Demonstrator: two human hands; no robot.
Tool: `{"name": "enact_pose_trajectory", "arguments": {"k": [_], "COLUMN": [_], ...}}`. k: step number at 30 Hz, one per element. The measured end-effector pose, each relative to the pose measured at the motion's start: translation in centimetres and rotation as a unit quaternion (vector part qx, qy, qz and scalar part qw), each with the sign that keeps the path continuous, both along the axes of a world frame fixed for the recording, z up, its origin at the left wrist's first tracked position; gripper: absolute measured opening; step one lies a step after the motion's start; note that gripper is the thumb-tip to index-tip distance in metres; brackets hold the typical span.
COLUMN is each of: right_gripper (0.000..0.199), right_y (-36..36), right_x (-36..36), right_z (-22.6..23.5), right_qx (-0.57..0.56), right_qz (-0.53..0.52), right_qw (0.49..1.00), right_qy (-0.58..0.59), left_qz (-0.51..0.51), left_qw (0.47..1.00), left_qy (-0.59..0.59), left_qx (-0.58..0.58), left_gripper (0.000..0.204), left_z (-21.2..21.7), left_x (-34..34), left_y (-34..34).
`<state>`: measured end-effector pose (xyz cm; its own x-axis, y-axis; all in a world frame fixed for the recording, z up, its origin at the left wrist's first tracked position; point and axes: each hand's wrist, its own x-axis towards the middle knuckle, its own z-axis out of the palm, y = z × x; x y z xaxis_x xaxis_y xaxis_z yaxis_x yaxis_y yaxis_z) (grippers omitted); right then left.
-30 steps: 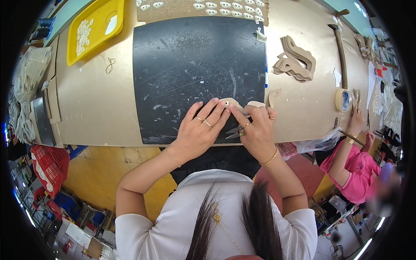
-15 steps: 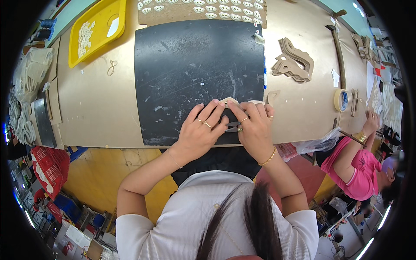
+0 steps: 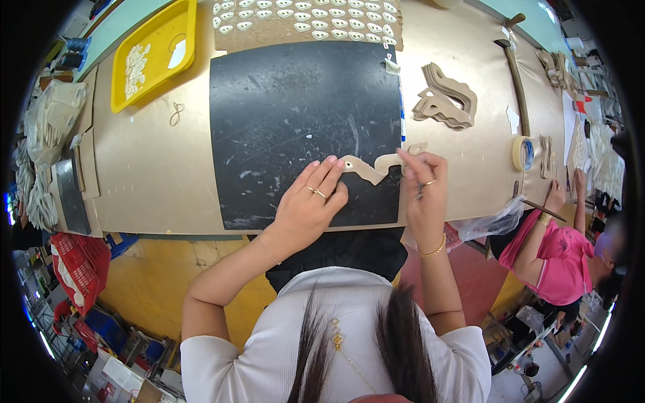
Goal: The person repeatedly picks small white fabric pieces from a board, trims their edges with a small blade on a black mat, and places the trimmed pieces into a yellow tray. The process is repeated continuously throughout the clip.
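The left hand (image 3: 312,198) rests its fingers on one end of a curved beige piece (image 3: 361,169), upon the black mat (image 3: 282,121). At three o'clock from it, the right hand (image 3: 426,185) bends its fingers near the other end; touching is unclear. Further, a yellow tray (image 3: 156,64) lies toward ten o'clock, a brown stack (image 3: 433,111) toward two.

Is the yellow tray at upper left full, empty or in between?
In between: the yellow tray holds a heap of small pale pieces and a white slip, with bare bottom showing between them.
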<state>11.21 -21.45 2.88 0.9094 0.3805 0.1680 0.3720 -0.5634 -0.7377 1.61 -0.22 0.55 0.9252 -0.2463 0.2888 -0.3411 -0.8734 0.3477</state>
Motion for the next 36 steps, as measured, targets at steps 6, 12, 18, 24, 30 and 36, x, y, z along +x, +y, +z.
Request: {"name": "enact_pose_trajectory", "arguments": {"k": [6, 12, 18, 24, 30, 36], "right_gripper": [0.017, 0.027, 0.026, 0.026, 0.019, 0.017], "right_y": [-3.0, -1.0, -0.3, 0.0, -1.7, -2.6], "right_x": [-0.5, 1.0, 4.9, 5.2, 4.8, 3.1], "right_z": [0.6, 0.9, 1.3, 2.4, 4.5, 8.2], "right_qx": [-0.066, 0.014, -0.174, -0.176, -0.083, -0.14], "right_qz": [-0.071, 0.028, 0.159, 0.175, 0.227, 0.189], "right_qw": [0.99, 0.998, 0.97, 0.962, 0.922, 0.945], "right_qy": [0.102, 0.063, 0.067, 0.115, 0.303, 0.229], "left_qz": [0.022, 0.049, 0.045, 0.056, 0.071, 0.102], "left_qw": [0.999, 0.999, 0.999, 0.997, 0.992, 0.976], "left_qy": [0.019, -0.005, -0.01, 0.003, 0.007, 0.002], "left_qx": [-0.016, -0.01, -0.018, -0.061, -0.107, -0.192], "left_gripper": [0.056, 0.056, 0.05, 0.047, 0.048, 0.049], "left_z": [0.0, -0.6, -0.5, -0.1, 0.0, 0.0], "left_x": [0.1, 0.2, -0.3, 0.1, -0.1, 0.0], "left_y": [-0.7, -1.6, -1.8, -1.7, -1.5, -1.1]}}
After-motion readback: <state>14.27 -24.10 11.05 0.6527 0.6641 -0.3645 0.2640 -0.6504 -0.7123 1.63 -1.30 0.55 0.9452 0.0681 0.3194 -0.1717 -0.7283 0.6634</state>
